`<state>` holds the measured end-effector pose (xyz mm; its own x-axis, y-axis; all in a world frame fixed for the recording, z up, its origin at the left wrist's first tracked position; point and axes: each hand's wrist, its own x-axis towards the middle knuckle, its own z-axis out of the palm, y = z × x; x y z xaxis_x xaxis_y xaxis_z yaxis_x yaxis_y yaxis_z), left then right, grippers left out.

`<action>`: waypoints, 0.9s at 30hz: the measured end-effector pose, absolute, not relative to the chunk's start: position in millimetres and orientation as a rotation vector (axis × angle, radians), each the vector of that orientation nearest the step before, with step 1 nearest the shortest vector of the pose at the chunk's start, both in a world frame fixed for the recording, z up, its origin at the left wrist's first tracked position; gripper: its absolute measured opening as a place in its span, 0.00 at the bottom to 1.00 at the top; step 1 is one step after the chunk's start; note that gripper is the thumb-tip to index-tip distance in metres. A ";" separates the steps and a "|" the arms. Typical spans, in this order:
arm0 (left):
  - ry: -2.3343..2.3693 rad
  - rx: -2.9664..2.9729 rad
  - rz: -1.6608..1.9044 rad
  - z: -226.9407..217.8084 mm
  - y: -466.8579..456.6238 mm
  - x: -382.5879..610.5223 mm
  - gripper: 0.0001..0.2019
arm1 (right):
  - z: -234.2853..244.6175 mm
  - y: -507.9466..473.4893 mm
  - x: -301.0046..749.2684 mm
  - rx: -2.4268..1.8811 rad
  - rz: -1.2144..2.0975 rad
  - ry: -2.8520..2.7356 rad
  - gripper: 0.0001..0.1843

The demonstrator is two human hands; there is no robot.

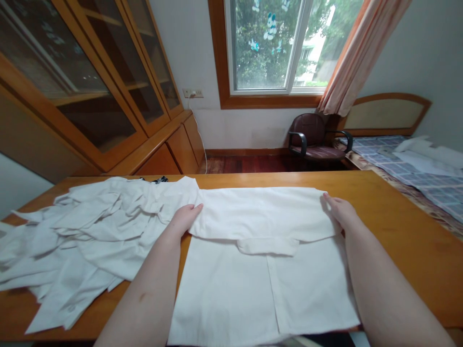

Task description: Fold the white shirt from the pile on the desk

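Note:
A white coat (231, 284) lies spread before me, its far part folded over toward me into a flat band. Below the band's edge shows a short cloth strap (267, 246), and a vertical seam runs down from it. My left hand (187, 216) is closed on the band's left end, thumb on top and fingers hidden beneath. At the right end of the band, my right hand (339, 210) grips the coat's edge, its fingers partly hidden behind the cloth. A crumpled pile of white garments (104, 226) lies to the left, close against my left hand.
The wooden table (405, 246) carries the cloth. Beyond its far edge stand a glass-door cabinet (119, 91) on the left, a dark office chair (314, 137) and a bed (427, 164) on the right. A small dark patterned item (161, 180) peeks out behind the pile.

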<state>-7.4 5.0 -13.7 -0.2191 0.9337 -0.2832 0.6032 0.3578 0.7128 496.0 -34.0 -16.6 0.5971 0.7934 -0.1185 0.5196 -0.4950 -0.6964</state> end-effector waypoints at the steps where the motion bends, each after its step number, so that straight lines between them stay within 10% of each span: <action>1: 1.923 1.311 0.650 -15.5 5.7 -6.0 0.13 | -19.0 -32.9 496.2 -2.207 0.545 -1.027 0.26; 9: 1.443 1.053 0.583 -10.3 -7.4 -10.4 0.23 | -34.6 -29.0 510.2 -2.067 0.780 -1.025 0.14; 20: 1.823 1.364 0.922 -45.0 20.7 -2.1 0.14 | -44.7 -15.8 507.0 -2.000 0.625 -1.047 0.19; 27: 1.593 1.220 1.105 -53.0 24.0 1.7 0.26 | -59.4 -6.5 509.0 -1.770 0.654 -1.007 0.21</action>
